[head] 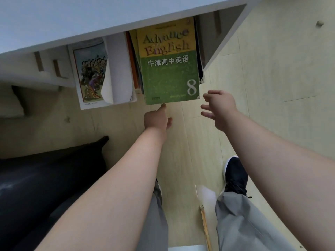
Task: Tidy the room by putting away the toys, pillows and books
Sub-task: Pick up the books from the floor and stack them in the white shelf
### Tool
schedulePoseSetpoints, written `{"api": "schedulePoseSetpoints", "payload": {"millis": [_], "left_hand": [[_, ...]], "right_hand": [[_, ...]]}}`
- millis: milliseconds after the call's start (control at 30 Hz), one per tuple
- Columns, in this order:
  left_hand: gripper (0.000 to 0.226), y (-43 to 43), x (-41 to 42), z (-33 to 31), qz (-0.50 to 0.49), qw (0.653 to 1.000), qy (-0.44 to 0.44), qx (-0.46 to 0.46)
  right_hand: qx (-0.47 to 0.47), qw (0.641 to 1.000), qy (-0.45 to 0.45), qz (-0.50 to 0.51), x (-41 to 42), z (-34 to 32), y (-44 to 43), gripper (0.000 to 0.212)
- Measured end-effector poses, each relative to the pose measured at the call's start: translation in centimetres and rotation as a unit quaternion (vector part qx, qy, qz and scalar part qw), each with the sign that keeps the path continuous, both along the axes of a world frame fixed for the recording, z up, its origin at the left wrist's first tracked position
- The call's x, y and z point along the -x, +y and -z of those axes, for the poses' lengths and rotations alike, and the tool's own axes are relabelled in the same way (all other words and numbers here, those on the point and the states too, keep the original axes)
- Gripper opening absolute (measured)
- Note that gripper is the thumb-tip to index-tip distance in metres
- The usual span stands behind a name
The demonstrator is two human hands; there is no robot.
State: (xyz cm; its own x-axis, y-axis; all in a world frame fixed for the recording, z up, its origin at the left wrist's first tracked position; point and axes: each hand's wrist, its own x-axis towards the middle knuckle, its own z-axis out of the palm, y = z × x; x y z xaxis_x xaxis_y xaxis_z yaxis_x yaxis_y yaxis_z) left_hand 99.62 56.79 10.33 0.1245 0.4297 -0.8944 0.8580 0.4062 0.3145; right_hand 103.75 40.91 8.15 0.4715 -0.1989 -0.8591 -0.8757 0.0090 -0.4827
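On the near left I see a dark cushion point(54, 169) lying on the floor point(272, 69), though I cannot tell whether it is a loose pillow or part of a seat. Far from it, a white shelf point(72, 19) runs across the top of the view, and I look down past its front edge at the books it holds. The leftmost is an illustrated book point(88, 73) with a crowd of drawn figures on its cover. A white page point(116, 69) curls up over its right side. Next come a few thin books with orange edges point(135, 69), tucked close against the green book point(168, 69). This one is titled "Advance with English" and bears a large 8. It sits in the shelf with its near end sticking out past the others.

My left hand point(155, 118) reaches forward with the forefinger stretched out. Its tip touches the near edge of the green book, and the hand grips nothing. The other fingers are hidden under the back of the hand.

My right hand point(220, 109) hovers just right of the book's near right corner, not touching it, with its fingers spread apart and holding nothing.

Nearer to me on the right, grey trousers point(244, 223) and a dark shoe point(235, 174) with a white sole stand on the pale wooden floor.
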Motion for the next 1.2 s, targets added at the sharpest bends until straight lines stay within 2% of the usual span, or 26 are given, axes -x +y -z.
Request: {"api": "schedulePoseSetpoints", "payload": {"millis": [133,267,367,467,533,600,767,933,1033,1200], "left_hand": [[0.008,-0.5,0.8,-1.4,-0.040,0.999,0.009,0.010],[0.015,-0.9,3.1,-3.3,-0.036,0.998,-0.019,0.050],[0.011,-0.8,3.3,-3.6,-0.031,0.998,-0.025,0.048],[0.014,-1.1,1.4,-2.6,0.012,0.996,-0.016,0.090],[0.015,-1.8,0.0,-2.8,0.081,0.990,-0.034,0.110],[0.013,-2.4,-1.4,-3.5,0.132,0.983,-0.063,0.108],[0.012,-3.7,-0.9,-5.8,0.190,0.968,-0.145,0.072],[0.019,-3.3,3.2,-5.7,0.143,0.973,-0.155,0.091],[0.024,-2.4,5.2,-3.7,0.076,0.977,-0.181,0.079],[0.030,-0.7,8.4,-0.7,-0.032,0.980,-0.170,0.099]], "right_hand": [[0.014,1.000,-0.017,0.001,0.4,1.3,-0.2,0.027],[0.041,0.998,-0.042,0.001,-0.8,2.0,-0.4,0.038],[0.045,0.997,-0.063,0.010,-2.7,2.5,-0.7,0.047],[0.048,0.994,-0.092,0.023,-4.5,4.1,-1.4,0.051],[0.030,0.994,-0.101,0.030,-5.2,5.1,-1.7,0.043],[0.025,0.993,-0.111,0.031,-5.3,5.3,-1.7,0.028],[0.043,0.990,-0.137,-0.002,-3.3,2.1,-1.7,0.035],[0.070,0.982,-0.148,-0.096,1.9,-2.8,-2.0,0.042],[0.070,0.981,-0.137,-0.116,3.9,-4.4,-1.6,0.056],[0.070,0.973,-0.152,-0.156,4.9,-6.3,-0.6,0.062]]}}
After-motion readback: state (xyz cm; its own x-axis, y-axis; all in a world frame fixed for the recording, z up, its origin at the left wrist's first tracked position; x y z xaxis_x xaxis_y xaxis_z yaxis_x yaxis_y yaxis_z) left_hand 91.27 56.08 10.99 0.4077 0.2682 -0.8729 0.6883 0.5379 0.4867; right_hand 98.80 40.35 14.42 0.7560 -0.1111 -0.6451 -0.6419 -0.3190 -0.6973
